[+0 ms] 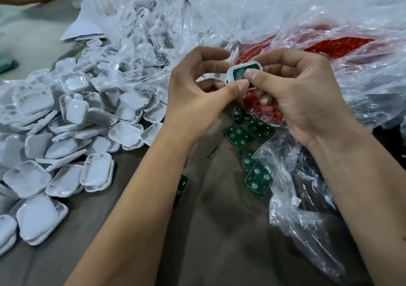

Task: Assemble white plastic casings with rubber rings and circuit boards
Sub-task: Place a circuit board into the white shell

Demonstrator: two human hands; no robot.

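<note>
Above the grey bench (208, 220), at the centre of the view, both hands hold one white plastic casing (230, 74) with a green circuit board (240, 73) already lying in its open face. The step in hand appears to be seating the board in the casing; whether a rubber ring is already fitted beneath it cannot be told. The left hand (197, 92) is curled closed around the casing's near edge, its thumb pinching the lower rim. The right hand (292, 92) is likewise closed on the casing, fingers wrapped behind it and thumb tip pressing down on the board's face.

Left of the held casing lies a large heap of loose white casings (66, 132), partly spilling from a clear plastic bag (136, 33). Just below the held casing, loose circuit boards (238, 135) are scattered on the bench, and red rubber rings (263, 112) sit in a bag directly beneath the right hand.

The next move likely calls for even thumb pressure until the board sits flush, then setting the unit aside.
</note>
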